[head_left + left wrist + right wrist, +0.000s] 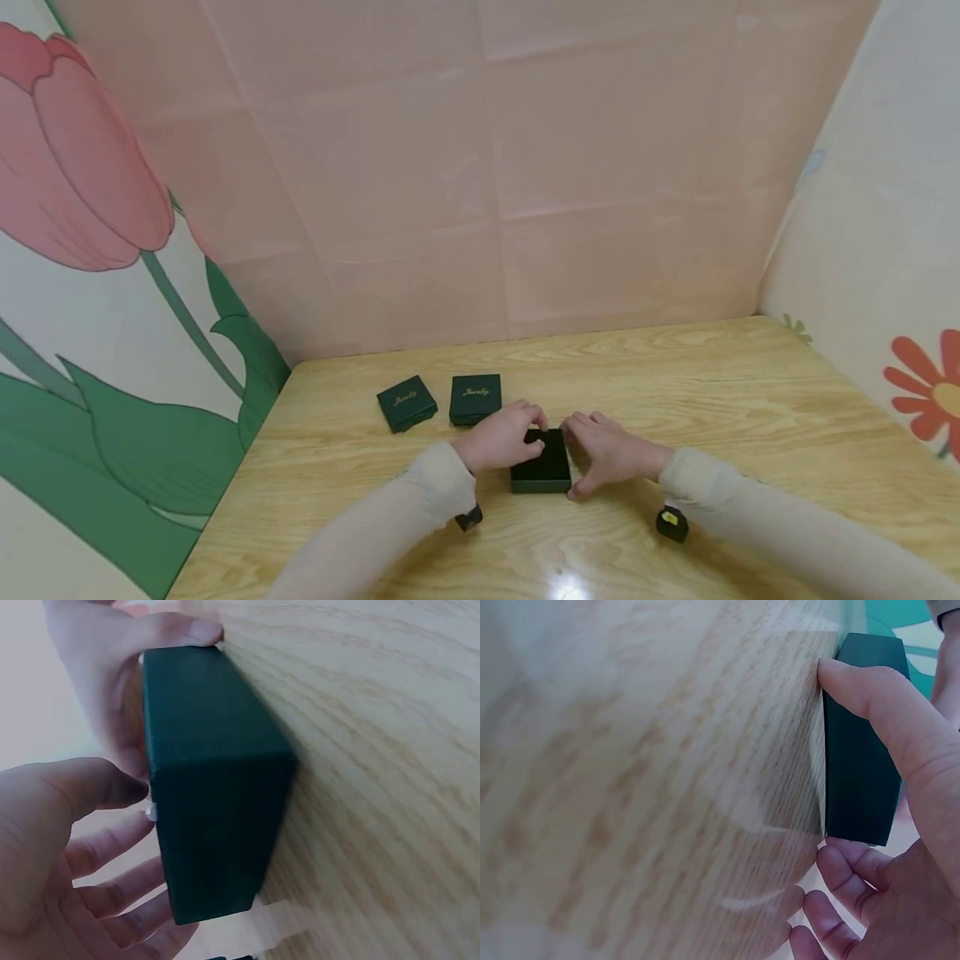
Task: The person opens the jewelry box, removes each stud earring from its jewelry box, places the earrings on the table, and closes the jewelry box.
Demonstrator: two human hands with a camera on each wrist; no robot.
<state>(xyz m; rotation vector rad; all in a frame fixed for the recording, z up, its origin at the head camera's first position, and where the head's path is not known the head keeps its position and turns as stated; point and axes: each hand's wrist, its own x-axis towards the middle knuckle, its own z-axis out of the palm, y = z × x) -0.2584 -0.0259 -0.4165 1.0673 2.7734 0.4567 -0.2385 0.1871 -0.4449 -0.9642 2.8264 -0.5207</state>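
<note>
A dark green jewelry box [540, 485] sits on the table with its black inside facing up and no lid on it. My right hand [611, 450] grips its right side, the thumb [866, 686] at the near corner and the fingertips at the far corner. Over the box's left part is my left hand [501, 437], its thumb and forefinger apart above the black inside. In the left wrist view the left thumb [112, 787] ends at the box's upper edge, by a tiny white speck [152, 812]; I cannot tell what that is.
Two dark green square pieces with gold lettering, one at the left [407, 402] and one nearer the middle [476, 398], lie behind the left hand. The wooden table [675, 375] ends at a pink backdrop [450, 208]. Printed flower sheets stand on both sides.
</note>
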